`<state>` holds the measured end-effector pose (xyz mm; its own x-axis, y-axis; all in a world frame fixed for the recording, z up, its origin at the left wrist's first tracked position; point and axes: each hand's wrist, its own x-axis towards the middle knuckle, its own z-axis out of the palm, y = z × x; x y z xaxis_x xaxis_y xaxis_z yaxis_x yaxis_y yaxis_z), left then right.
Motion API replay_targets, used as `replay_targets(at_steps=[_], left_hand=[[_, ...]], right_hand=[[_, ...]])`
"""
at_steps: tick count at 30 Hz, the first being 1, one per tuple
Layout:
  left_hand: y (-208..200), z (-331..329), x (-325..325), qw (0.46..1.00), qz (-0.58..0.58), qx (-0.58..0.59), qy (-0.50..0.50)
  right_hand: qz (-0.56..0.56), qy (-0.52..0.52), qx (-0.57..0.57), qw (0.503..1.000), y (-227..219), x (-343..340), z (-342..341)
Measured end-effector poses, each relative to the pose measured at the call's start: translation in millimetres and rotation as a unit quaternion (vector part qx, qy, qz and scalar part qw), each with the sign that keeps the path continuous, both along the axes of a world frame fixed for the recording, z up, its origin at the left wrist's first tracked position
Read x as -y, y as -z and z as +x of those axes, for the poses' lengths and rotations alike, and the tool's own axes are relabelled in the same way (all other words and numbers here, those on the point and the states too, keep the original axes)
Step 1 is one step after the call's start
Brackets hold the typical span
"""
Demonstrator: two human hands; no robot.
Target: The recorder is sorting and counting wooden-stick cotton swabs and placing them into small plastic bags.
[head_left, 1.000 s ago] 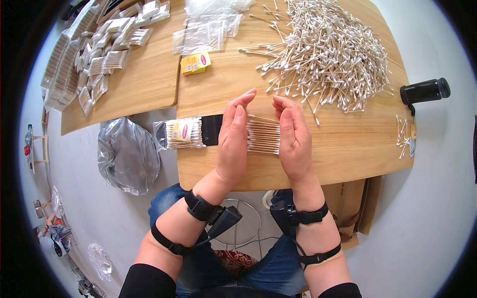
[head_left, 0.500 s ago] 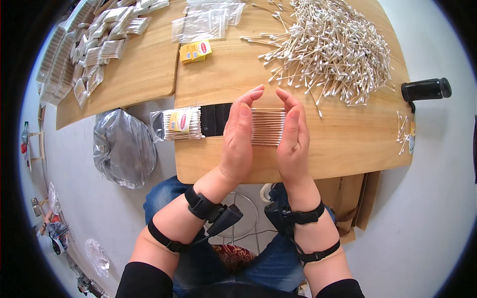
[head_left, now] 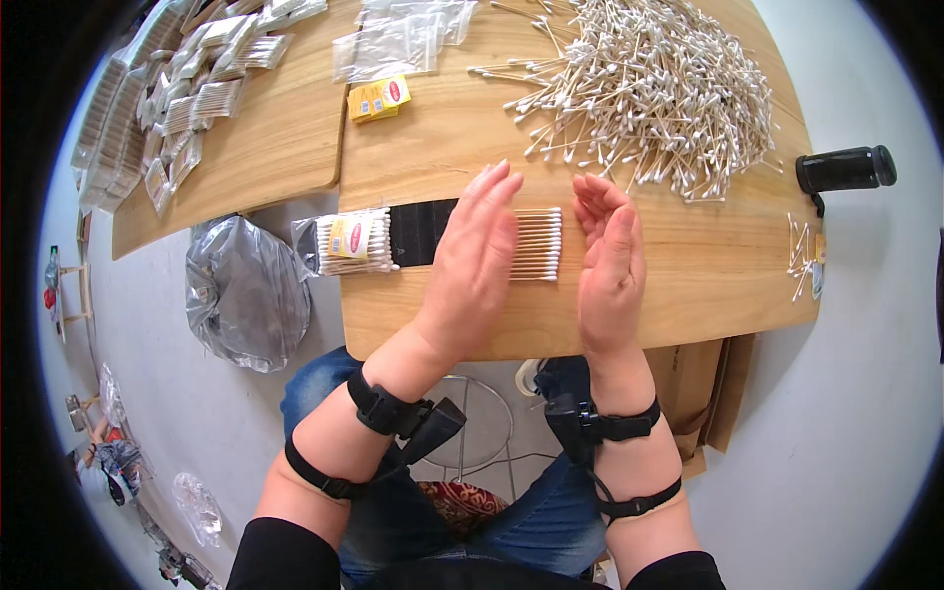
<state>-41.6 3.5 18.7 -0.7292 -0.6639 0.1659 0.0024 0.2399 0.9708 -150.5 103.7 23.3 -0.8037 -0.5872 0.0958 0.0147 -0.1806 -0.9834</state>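
A neat row of cotton swabs [head_left: 537,246] lies crosswise on the wooden table, white tips lined up at the right. Over the row's left end stands my left hand [head_left: 472,265], fingers stretched out and pointing away; it hides the tips there. My right hand [head_left: 610,270] is on edge just right of the row, apart from it, fingers loosely bent with nothing in them. Left of my left hand runs a black strip [head_left: 418,234]. At the strip's far left sits a clear bag of cotton swabs [head_left: 369,258] with a yellow card [head_left: 349,237] on top.
A large heap of loose swabs [head_left: 669,108] covers the far right. Yellow cards [head_left: 378,98] and clear bags [head_left: 393,44] lie farther back. Packed swab bags [head_left: 211,103] pile up far left. A black cylinder [head_left: 846,169] and stray swabs [head_left: 798,261] sit at the right edge.
My hands have moved apart: the right has drawn away to the right of the swab row, and the left has turned, its fingers now leaning over the row's left part.
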Motion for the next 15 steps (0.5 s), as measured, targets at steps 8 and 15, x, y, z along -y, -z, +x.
replay_targets(at_steps=[8,15], left_hand=[[-3,13,-13,0.862,-0.414,0.279,0.088],[1,11,-9,0.854,-0.423,0.290,0.086]], right_hand=[[0.111,0.032,-0.067,0.991,-11,-20,-14],[0.198,-0.039,-0.232,0.952,-14,-29,-20]])
